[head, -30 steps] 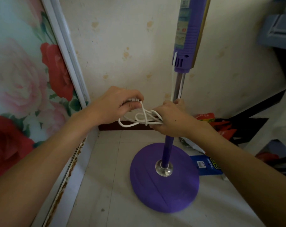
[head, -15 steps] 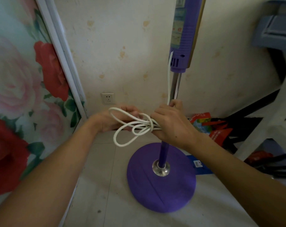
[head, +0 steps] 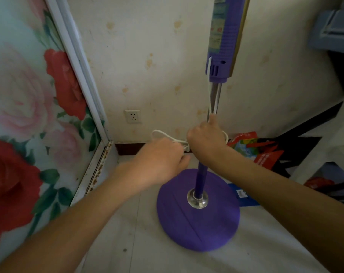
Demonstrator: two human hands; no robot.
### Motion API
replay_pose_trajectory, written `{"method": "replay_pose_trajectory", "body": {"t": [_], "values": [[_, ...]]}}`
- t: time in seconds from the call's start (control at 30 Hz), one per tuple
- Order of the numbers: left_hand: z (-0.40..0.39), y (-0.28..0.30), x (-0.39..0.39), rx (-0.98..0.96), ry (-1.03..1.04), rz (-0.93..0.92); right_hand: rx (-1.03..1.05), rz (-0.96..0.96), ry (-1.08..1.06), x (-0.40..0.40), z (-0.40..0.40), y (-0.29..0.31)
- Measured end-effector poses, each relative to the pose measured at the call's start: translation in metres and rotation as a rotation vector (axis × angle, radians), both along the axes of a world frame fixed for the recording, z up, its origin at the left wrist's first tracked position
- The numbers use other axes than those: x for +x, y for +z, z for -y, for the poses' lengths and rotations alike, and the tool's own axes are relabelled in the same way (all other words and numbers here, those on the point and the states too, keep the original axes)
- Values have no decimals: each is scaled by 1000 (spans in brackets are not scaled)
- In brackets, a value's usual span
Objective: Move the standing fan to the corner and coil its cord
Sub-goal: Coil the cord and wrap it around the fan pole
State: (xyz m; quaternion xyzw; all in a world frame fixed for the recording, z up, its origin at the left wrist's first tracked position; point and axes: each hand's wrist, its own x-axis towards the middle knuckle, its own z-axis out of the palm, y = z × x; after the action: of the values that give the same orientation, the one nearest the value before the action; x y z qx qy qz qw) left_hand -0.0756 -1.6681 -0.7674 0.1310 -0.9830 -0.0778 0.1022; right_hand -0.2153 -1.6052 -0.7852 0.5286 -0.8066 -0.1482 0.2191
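Observation:
The purple standing fan stands in the room corner, its round base (head: pixel 198 217) on the tiled floor and its pole (head: pixel 201 180) rising to a purple control housing (head: pixel 224 40). A white cord (head: pixel 211 91) drops from the housing along the pole. My right hand (head: pixel 206 140) is closed around the pole and the gathered cord. My left hand (head: pixel 161 160), just left of it, grips cord loops (head: pixel 161 134) that stick out behind its knuckles. The plug is hidden.
A flowered panel with a white frame (head: pixel 84 91) closes off the left. A wall socket (head: pixel 133 116) sits low on the stained wall. Red packets (head: pixel 252 148) and a blue box (head: pixel 244 196) lie right of the base, beside white furniture (head: pixel 324 146).
My left hand has moved right and down, drawing the hanging loops in against the pole. The loose loop that dangled below is now pulled up and smaller. My right hand stayed on the pole.

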Motion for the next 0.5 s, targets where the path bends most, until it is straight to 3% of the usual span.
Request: {"method": "replay_pose_trajectory", "body": {"t": [0.03, 0.13, 0.23, 0.3, 0.4, 0.5], "values": [[10, 12, -4, -28, -39, 14, 11, -3, 34, -1, -1, 0], [43, 29, -11, 128, -142, -41, 16, 38, 129, -8, -4, 3], [61, 15, -25, 69, -224, -155, -3, 66, 230, -7, -8, 5], [69, -2, -38, 149, -168, -173, -41, 62, 299, -5, -12, 5], [75, -37, -40, 475, 13, -129, -116, 27, 339, -10, -23, -2], [68, -75, -36, 1036, 137, -81, -210, 55, 313, -14, -27, -9]]}}
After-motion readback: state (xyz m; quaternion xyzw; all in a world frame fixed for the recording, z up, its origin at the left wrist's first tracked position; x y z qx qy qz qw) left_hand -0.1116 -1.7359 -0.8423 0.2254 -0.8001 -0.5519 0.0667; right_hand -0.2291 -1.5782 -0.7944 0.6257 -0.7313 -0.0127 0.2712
